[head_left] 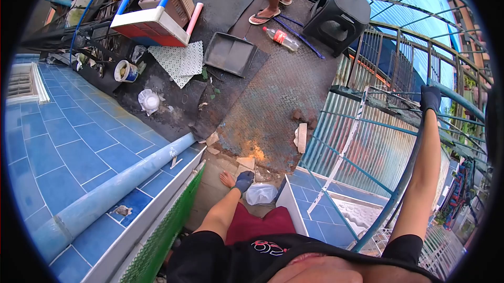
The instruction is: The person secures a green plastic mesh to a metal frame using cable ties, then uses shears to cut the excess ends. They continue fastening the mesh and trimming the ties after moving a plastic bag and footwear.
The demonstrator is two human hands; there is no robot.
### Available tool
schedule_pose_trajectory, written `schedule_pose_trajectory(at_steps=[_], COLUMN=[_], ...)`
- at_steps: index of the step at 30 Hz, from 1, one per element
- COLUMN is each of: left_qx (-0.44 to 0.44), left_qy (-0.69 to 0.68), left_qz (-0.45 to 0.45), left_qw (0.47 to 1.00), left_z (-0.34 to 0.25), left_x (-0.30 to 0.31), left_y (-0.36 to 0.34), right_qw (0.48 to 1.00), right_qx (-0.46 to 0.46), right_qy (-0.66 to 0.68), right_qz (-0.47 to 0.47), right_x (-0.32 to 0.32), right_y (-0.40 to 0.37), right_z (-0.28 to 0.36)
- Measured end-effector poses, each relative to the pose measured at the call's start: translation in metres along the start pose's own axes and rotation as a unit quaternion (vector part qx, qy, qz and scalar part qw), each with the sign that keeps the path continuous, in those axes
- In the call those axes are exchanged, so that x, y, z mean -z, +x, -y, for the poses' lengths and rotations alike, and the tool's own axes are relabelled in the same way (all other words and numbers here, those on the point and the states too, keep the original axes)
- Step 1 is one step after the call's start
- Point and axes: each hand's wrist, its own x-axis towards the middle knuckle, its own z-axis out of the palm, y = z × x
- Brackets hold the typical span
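Beside the near edge of the rusty tread plate (283,104): one translucent white plastic bag (261,194), just right of the left hand (244,181).

Left hand: dark grey glove, lowered close to the bag; whether the fingers are spread or pinching, cannot tell. Right hand (430,98): same gloving, raised beyond the plate's right side, fingers closed round a blue rail (455,97).

Surroundings. Near edge of the plate: pale broken slabs (245,163), lying between it and the left hand; one bare foot (227,179), just left of that hand. On the plate, right side: one pale flat block (301,137). Far end: one red-labelled clear bottle (282,38), lying on its side; one black plastic stool (338,18); one person in flip-flops (265,17). Left of the plate: one shallow black tray (229,54), one white perforated mat (180,60), one small tub (126,71). Nearer, to the left: one light-blue pipe (121,183) and green mesh (167,229).

Bag, appearance: pale, cloudy, puffed and creased; contents unclear.
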Motion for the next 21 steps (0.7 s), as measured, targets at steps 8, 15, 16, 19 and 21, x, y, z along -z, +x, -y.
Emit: schedule_pose_trajectory(at_steps=[8,15,16,19,21], left_qx=[0.148,0.111,0.122,0.168,0.130], left_qy=[-0.095,-0.103,-0.148,-0.058,-0.016], left_qz=[0.008,0.032,0.056,0.069,0.083], left_qw=[0.984,0.988,0.980,0.982,0.988], left_z=[-0.049,-0.054,-0.042,-0.084,-0.075], left_x=[-0.004,-0.011,-0.016,0.010,0.020], left_y=[0.002,0.009,0.012,0.000,-0.003], right_qw=[0.999,0.991,0.993,0.995,0.995], right_qx=[-0.021,0.030,0.017,0.010,0.007], right_qy=[0.045,-0.078,-0.058,-0.042,-0.042], right_qz=[-0.011,-0.103,-0.101,-0.095,-0.090], right_x=[-0.002,-0.019,-0.011,-0.002,-0.010], right_y=[0.003,0.014,0.000,-0.009,-0.002], right_z=[0.000,-0.010,0.003,0.011,0.006])
